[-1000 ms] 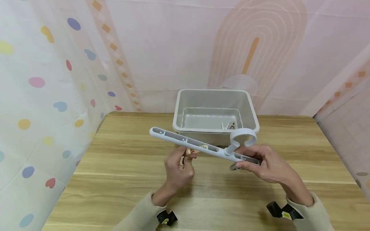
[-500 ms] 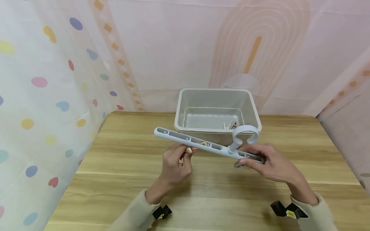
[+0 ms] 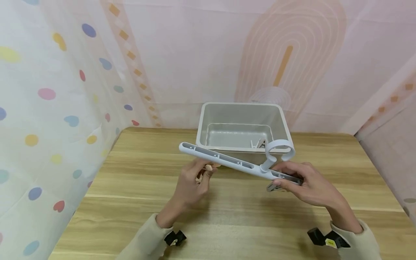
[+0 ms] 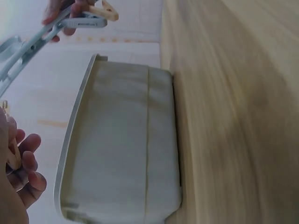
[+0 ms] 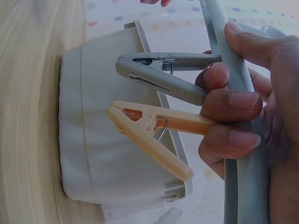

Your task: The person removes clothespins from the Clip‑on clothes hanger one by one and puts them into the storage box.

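My right hand [image 3: 308, 186] grips the right end of a pale blue hanger bar [image 3: 224, 159] with an open round hook [image 3: 281, 146] on top. Near those fingers, a grey clip [image 5: 159, 74] and a peach clip [image 5: 152, 130] stick out from the bar in the right wrist view. My left hand [image 3: 190, 184] pinches another peach clip [image 3: 209, 167] just below the bar's left half. Part of that clip is hidden behind the fingers. In the left wrist view a gap shows between this clip [image 4: 14, 157] and the bar [image 4: 29, 51].
A grey plastic bin [image 3: 242, 148] stands behind the bar at the back of the wooden table [image 3: 146, 166]. Several small clips [image 3: 259, 143] lie in its right front corner, partly covered by the hook. A patterned cloth [image 3: 195, 54] hangs behind the table.
My left hand has drawn the peach clip left and slightly down; its end no longer shows through the bar's slot. The bar has shifted a little to the right with my right hand.
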Demonstrator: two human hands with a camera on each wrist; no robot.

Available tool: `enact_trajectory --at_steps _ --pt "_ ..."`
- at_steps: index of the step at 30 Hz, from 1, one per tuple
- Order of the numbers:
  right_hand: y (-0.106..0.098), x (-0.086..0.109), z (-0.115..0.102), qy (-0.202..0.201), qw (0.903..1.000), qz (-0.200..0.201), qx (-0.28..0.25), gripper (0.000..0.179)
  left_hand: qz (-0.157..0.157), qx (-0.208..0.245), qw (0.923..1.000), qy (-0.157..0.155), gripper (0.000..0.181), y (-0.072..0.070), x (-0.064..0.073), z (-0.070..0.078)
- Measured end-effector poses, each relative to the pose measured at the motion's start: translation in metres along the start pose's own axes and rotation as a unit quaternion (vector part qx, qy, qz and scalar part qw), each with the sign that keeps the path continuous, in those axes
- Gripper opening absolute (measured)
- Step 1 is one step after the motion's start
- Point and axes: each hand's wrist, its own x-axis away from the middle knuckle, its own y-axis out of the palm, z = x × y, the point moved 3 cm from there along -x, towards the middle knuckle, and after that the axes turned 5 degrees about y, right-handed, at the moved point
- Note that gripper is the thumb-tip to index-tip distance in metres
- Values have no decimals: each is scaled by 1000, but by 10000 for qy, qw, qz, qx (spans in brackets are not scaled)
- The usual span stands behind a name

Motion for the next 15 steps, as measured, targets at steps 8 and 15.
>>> enact_trajectory --at_steps 8,15 --pt "-2 1 0 102 9999 65 -110 35 182 -17 9996 -222 13 -14 -7 -19" --pt "-3 2 1 63 9999 82 -80 36 193 -69 9991 -374 18 -22 -13 -32"
